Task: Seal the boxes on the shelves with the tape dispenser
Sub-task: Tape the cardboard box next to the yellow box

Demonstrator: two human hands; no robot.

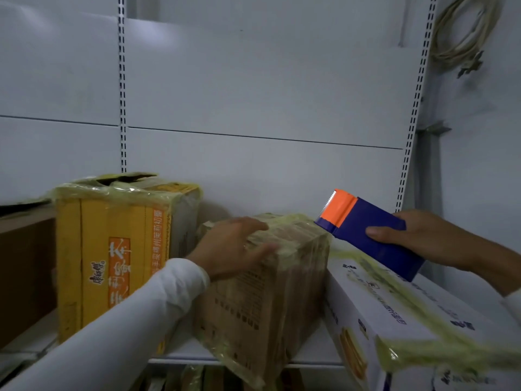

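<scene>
A brown cardboard box [270, 300], wrapped in yellowish tape, stands on the white shelf [310, 354] in the middle. My left hand [234, 244] lies flat on its top left corner, fingers spread. My right hand [423, 235] grips a blue tape dispenser [372, 232] with an orange, toothed cutter end; that end hovers just above the brown box's top right edge. A taller yellow box [112, 258] with taped top stands to the left. A white box [400, 320] with tape strips lies to the right, under the dispenser.
The white back panel [253, 94] with slotted uprights rises behind the boxes. A coil of pale cable [465, 32] hangs at the upper right. A brown carton [25, 272] sits at the far left. More boxes show below the shelf edge.
</scene>
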